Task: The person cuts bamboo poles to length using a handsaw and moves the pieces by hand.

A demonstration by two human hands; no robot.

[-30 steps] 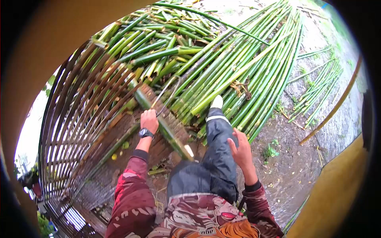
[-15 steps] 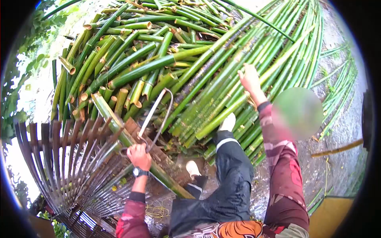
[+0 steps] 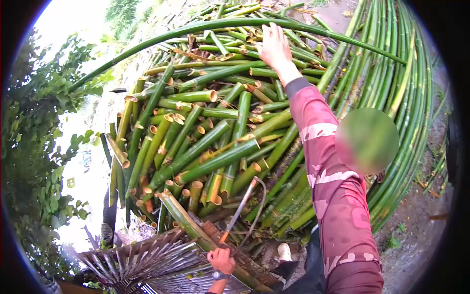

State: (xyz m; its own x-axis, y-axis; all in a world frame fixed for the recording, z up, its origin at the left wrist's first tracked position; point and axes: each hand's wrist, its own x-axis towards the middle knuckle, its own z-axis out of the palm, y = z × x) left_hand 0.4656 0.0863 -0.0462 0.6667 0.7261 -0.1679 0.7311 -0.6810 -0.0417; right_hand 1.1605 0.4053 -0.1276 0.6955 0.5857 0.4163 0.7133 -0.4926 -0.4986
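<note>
My left hand [image 3: 221, 260], with a watch on its wrist, is closed on the handle of a bow saw [image 3: 240, 210] at the bottom centre. The saw's curved frame and blade point up toward the bamboo pile. Beside that hand, a thick bamboo pole [image 3: 188, 223] lies slantwise over a wooden board [image 3: 220, 237]. My right hand [image 3: 275, 49] is stretched far out over the pile. Its fingers are extended, with the fingertips right at a long, thin green bamboo pole [image 3: 196, 28] that arcs across the top of the view.
Cut bamboo pieces [image 3: 210, 132] are heaped in the middle. Long bamboo poles [image 3: 387, 88] lie bundled on the right. A slatted bamboo rack [image 3: 142, 262] stands at lower left, below leafy branches [image 3: 44, 147]. One light shoe [image 3: 284, 252] shows beside the pile.
My right hand has reached farther out and left, from over the bundled poles to the long thin pole. The view has tilted up. My left hand keeps hold of the bow saw.
</note>
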